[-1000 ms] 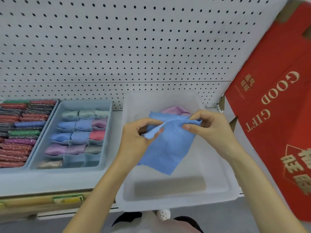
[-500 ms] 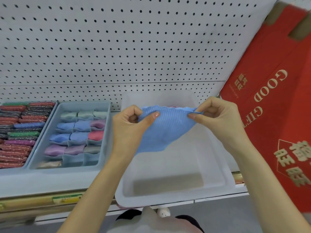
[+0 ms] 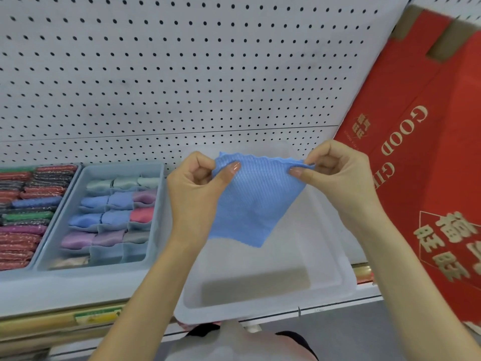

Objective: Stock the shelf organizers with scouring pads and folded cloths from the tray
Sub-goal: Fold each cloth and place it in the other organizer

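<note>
A blue waffle-textured cloth [image 3: 252, 201] hangs spread out above the translucent white tray [image 3: 263, 306]. My left hand [image 3: 192, 194] pinches its upper left corner and my right hand [image 3: 338, 178] pinches its upper right corner. The cloth hides the far part of the tray. On the shelf to the left stands a grey divided organizer [image 3: 156, 204] with folded cloths [image 3: 117, 217] in blue, pink, purple and pale green. Further left, another organizer holds rows of glittery scouring pads [image 3: 23, 220] in red, green, blue and dark colours.
A white pegboard wall [image 3: 182, 74] backs the shelf. A large red gift box [image 3: 429, 165] leans at the right, close to my right hand. The shelf's front edge carries a wooden-coloured price strip [image 3: 65, 321].
Both hands have lifted the blue cloth and drawn its top edge taut between them, so it hangs open instead of bunched. The pink cloth seen in the tray earlier is now hidden.
</note>
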